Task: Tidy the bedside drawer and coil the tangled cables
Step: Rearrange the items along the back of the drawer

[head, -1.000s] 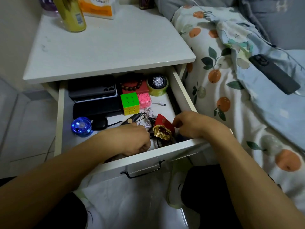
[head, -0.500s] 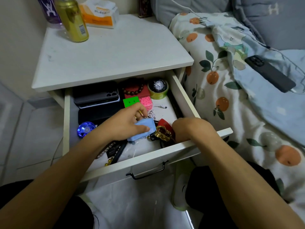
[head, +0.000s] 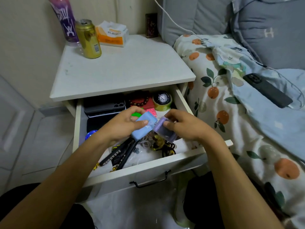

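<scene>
— What do the hands hold above the open white bedside drawer (head: 145, 164)?

— The left hand (head: 122, 128) grips a pale blue rectangular soft case (head: 145, 128), thumb on top; the right hand (head: 183, 128) pinches a lilac translucent plastic box (head: 162, 131). The two objects meet corner to corner between the hands.

— And beneath them?

— A tangle at the drawer's front: thin pale looped cables (head: 146, 142), black cords (head: 168, 150) and a gold-coloured trinket (head: 159, 142), though blur makes it hard to tell which strands join. Black flat strips (head: 118, 154) lie front left.

— Further back?

— Stacked dark phone cases (head: 104, 105), a brown bead bracelet on a red box (head: 140, 102) and a black watch on a yellow-green tape roll (head: 162, 100) along the rear. On the white nightstand top (head: 125, 68) stand a gold drink can (head: 89, 38) and an orange tissue pack (head: 112, 34)
</scene>
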A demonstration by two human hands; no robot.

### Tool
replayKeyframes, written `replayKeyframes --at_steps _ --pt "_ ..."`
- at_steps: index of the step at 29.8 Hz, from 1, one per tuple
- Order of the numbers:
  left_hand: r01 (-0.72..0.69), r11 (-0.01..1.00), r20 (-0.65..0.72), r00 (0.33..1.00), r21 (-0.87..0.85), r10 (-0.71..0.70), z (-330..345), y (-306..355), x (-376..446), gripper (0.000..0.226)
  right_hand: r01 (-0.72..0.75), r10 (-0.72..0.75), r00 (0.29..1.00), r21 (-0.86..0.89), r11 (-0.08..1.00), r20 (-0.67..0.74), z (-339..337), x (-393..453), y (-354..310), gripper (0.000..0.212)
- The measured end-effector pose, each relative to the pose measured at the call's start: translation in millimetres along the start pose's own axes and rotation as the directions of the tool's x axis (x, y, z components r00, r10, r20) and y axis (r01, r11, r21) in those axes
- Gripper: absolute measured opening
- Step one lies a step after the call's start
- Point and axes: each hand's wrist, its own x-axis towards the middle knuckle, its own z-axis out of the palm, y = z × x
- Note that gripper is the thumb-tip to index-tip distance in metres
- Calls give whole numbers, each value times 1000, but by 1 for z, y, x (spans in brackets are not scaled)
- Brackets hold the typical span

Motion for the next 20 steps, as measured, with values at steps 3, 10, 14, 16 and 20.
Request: replayKeyframes --at_steps 3,10,14,16,20 --pt "-5 1000 -91 996 12 6 -17 3 -3 18 30 -29 999 64 997 -20 7 10 -7 18" --pt "-64 989 -209 973 137 92 -42 -2 -22 24 89 -40 982 265 960 -184 27 32 -28 24" --pt "-87 968 -192 972 236 135 -50 -4 -35 20 208 -184 975 218 954 -125 44 38 -43 32" --pt "-120 934 -151 972 336 179 -56 -5 -40 24 234 -231 972 168 958 -36 49 38 -45 32" --pt "-165 906 -109 969 389 223 -72 -7 -49 36 208 -210 978 133 969 -5 59 48 -46 28"
